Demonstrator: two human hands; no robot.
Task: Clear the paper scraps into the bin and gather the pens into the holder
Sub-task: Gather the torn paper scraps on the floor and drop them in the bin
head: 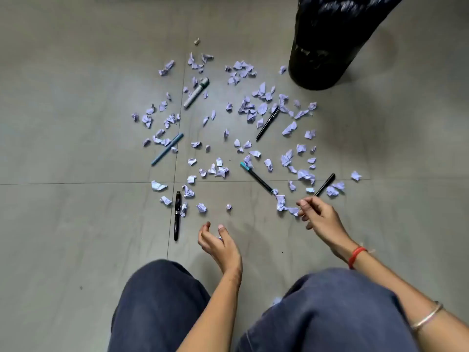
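Right hand (319, 217): pinches the lower end of a thin black pen (326, 184), whose upper part slants up and away over the scraps. The grip on the end suits lifting the pen clear of the litter without dragging paper with it.
Left hand (220, 245): hovers low over the floor with its fingers curled into a cup. A sliver of pale paper scrap (218, 237) shows in the hollow, so it appears to be holding a piece already gathered. Cupping probably lets it collect several before a trip to the bin.
Paper scraps (253, 107): dozens of crumpled lilac bits spread over the grey tiled floor (76, 123), thickest near the bin and thinner toward the knees. Almost all of them are yet to be cleared.
Other pens: five lie loose among the scraps.
- a white marker with a green cap (196, 92), far left
- a blue pen (167, 149), at the left edge
- a black pen (267, 124), in the middle
- a teal-capped black pen (256, 177), just left of the right hand
- a glossy black pen (177, 215), beside the left hand
Bin (330, 47): black, lined with a shiny black bag, standing at the far right just beyond the scatter and within arm's reach of it. Its mouth is cut off by the frame, so its contents cannot be told.
Pen holder: not in view, so where the held pen should go cannot be told.
Posture: the knees in dark blue trousers (157, 308) are spread on either side of the arms, which puts both hands near the closest scraps.
Progress: early, judging by how much is on the floor.
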